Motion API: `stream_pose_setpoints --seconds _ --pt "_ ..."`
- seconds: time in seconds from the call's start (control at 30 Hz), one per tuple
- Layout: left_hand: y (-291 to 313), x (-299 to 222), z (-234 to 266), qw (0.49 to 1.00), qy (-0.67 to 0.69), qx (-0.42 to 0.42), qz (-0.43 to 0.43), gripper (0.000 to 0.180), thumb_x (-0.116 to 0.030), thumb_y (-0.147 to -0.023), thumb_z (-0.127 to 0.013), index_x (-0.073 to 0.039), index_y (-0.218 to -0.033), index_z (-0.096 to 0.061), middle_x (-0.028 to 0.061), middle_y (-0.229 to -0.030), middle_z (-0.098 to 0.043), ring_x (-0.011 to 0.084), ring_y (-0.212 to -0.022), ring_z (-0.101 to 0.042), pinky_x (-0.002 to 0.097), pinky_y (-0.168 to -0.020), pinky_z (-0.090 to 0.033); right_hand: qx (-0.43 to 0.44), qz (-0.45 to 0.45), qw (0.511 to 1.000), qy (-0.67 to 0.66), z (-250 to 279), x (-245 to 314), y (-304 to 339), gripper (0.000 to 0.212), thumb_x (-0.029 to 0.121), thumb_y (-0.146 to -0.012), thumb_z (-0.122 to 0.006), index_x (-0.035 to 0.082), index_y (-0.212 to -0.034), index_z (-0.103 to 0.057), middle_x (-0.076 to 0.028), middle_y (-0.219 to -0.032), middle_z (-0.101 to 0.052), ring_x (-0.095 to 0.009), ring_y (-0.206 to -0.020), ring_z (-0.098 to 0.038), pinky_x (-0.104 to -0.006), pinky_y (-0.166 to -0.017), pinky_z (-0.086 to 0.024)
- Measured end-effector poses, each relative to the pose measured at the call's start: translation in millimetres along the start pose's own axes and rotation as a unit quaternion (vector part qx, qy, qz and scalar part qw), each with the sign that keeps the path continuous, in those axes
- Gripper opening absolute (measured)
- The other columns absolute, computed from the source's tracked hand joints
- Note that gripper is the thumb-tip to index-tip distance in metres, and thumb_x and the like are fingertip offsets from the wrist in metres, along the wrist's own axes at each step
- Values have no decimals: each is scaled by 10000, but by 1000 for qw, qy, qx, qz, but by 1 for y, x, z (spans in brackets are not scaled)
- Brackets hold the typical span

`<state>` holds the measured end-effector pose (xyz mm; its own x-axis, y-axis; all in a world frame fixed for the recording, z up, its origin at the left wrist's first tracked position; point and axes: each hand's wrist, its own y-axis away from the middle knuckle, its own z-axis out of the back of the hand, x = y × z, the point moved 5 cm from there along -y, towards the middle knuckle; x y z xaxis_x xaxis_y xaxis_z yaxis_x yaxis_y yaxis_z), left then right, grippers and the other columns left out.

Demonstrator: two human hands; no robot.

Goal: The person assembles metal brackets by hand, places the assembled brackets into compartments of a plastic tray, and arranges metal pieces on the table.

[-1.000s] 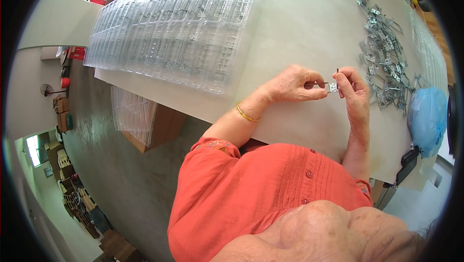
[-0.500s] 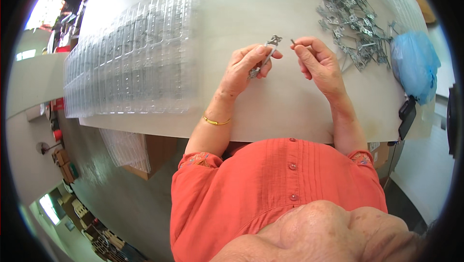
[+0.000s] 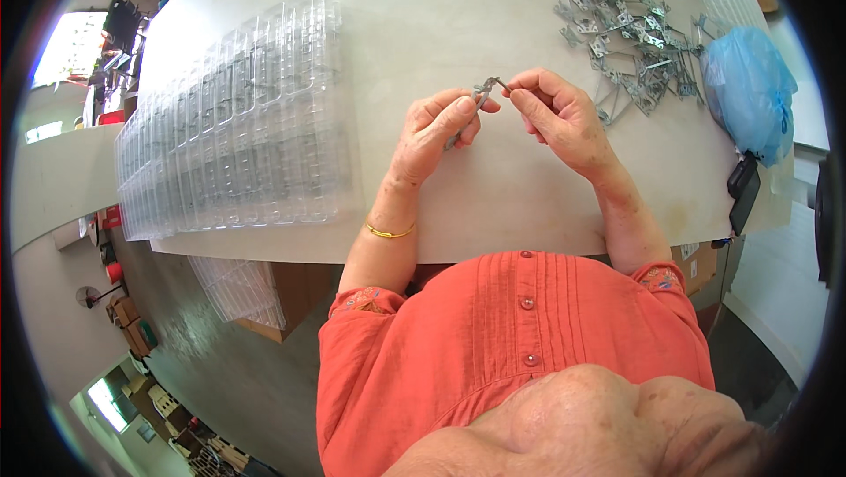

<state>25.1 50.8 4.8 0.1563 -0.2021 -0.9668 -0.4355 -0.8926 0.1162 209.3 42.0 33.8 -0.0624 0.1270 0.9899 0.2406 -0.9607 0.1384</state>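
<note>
Over the middle of the table, my left hand is closed around a slim grey metal bracket, which stands tilted with its upper end above my fingers. My right hand pinches a small thin metal pin between thumb and fingertips. The pin's tip meets the bracket's upper end, or lies very close to it; I cannot tell whether it is inside a hole. Beyond my right hand spreads a loose heap of similar metal brackets.
Clear plastic compartment trays stand stacked on the left of the table. On the right sit a blue plastic bag and a black object by the table edge. Below the table's left front is a cardboard box beside more clear trays.
My right hand has moved left, bringing the pin to the bracket's upper end. The bracket has turned a little in my left hand. The whole view has shifted slightly.
</note>
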Motion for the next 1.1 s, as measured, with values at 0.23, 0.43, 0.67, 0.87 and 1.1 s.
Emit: stream_pose_setpoints --seconds 0.23,0.43,0.67,0.87,1.1 --pt "3 0 3 1000 -24 -14 1 332 -316 -983 -602 -15 -1033 -731 -66 -661 -458 57 -630 -405 232 -583 -334 -47 55 988 139 2 5 2 95 114 -995 -628 29 -1022 -660 37 -707 -560 -42 -633 -488 -229 -558 -388" --pt "5 -5 0 999 -36 5 6 370 -337 -999 -574 -1 -1042 -722 -58 -646 -448 60 -608 -393 241 -567 -307 -38 55 989 134 2 5 3 82 109 -996 -626 34 -1007 -657 37 -687 -542 -41 -619 -473 -233 -546 -369" --pt "4 -5 0 1000 -8 13 14 388 -395 -972 -627 -23 -1015 -727 -69 -635 -447 56 -611 -412 234 -561 -349 -22 16 997 74 1 5 4 78 109 -1001 -620 38 -996 -652 42 -681 -530 -39 -618 -469 -232 -542 -366" --pt "6 -8 0 999 -41 6 12 386 -381 -974 -600 -20 -1018 -727 -67 -633 -454 54 -609 -415 240 -566 -331 -35 94 979 176 1 10 4 108 130 -1015 -599 37 -977 -639 56 -683 -525 -39 -603 -473 -228 -533 -370" --pt "5 -2 2 1000 -20 19 8 392 -383 -965 -614 -12 -1013 -730 -66 -626 -465 59 -608 -431 243 -566 -353 20 -5 999 44 1 3 4 110 145 -1018 -598 43 -998 -634 56 -677 -528 -31 -594 -471 -213 -526 -364"
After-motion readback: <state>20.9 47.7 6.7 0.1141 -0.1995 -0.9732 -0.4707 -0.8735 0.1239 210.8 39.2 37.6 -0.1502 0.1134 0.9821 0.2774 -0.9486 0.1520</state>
